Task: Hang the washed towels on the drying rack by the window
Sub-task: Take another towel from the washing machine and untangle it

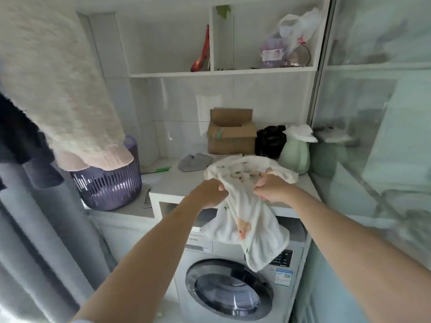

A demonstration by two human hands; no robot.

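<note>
A white towel (251,220) with small orange and pink prints hangs from both my hands over the front edge of the counter. My left hand (210,193) grips its upper edge on the left, and my right hand (271,187) grips it on the right. More white cloth (245,169) of the same print lies bunched on the counter just behind my hands. The towel's lower end dangles in front of the washing machine (233,285). A fluffy cream cloth (58,89) hangs at the upper left, with dark garments (16,136) beside it.
A purple slatted basket (109,183) stands on the counter's left end. Behind are a cardboard box (231,134), a black bag (270,141), a green vase (295,157), a grey cloth (194,162) and a green pen (158,170). Shelves sit above; a glass door (373,113) is right.
</note>
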